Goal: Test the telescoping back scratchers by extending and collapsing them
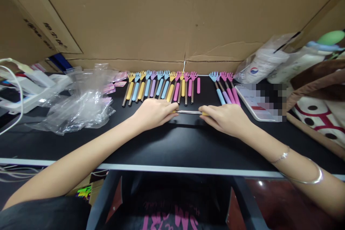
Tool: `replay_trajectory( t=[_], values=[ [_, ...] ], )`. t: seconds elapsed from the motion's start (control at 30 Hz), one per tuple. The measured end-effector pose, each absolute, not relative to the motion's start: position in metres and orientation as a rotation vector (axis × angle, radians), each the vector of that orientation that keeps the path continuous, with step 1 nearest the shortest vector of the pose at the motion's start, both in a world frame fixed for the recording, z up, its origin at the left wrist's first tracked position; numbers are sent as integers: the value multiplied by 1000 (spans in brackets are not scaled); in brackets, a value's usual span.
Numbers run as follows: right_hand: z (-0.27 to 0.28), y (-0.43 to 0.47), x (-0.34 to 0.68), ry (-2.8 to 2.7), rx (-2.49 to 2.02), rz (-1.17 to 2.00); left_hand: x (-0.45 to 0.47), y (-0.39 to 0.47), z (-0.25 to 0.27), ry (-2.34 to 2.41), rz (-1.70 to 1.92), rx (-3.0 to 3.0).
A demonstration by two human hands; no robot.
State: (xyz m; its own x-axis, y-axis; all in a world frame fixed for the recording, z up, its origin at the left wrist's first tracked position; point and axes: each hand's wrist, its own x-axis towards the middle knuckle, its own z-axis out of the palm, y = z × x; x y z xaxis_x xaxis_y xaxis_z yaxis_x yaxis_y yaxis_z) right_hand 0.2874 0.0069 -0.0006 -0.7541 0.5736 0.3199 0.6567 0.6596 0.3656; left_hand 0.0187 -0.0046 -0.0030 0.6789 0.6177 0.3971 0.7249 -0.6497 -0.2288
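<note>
A yellow back scratcher (189, 112) with a metal rod is held level between my hands, just above the black table. My left hand (156, 113) is closed around its left end, where a bit of yellow shows. At the other end, the fingers of my right hand (226, 119) pinch a yellow part. Behind my left hand lies a row of back scratchers (153, 75) in yellow, blue, purple and pink, with loose handle sleeves (198, 85) among their rods. Beyond my right hand, several back scratchers (223, 76) have coloured handles on their rods.
Clear plastic bags (78, 104) are heaped at the left, near a white power strip (35, 93). A phone (256, 104), a bagged cup (265, 64) and a brown-handled bag (315, 111) stand at the right. Cardboard (129, 18) walls the back; a chair (172, 201) is below the edge.
</note>
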Motion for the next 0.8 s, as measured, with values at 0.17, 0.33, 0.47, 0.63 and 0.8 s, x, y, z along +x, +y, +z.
replay_trajectory(
  t=[0.17,0.33,0.47,0.63,0.8],
  values=[
    [1,2,281,-2725,-1016,-639,20,-7,-2,-1005,-416,-2510],
    [4,-2,281,-2733,-1032,-684,21,-9,1,-979,-431,-2529],
    [6,0,285,-2724,-1005,-699,19,-8,5,-1007,-400,-2584],
    [9,7,297,-2663,-985,-809,10,-6,9,-1066,-391,-2547],
    [10,17,316,-2642,-1059,-851,-1,-2,14,-1057,-384,-2504]
  ],
)
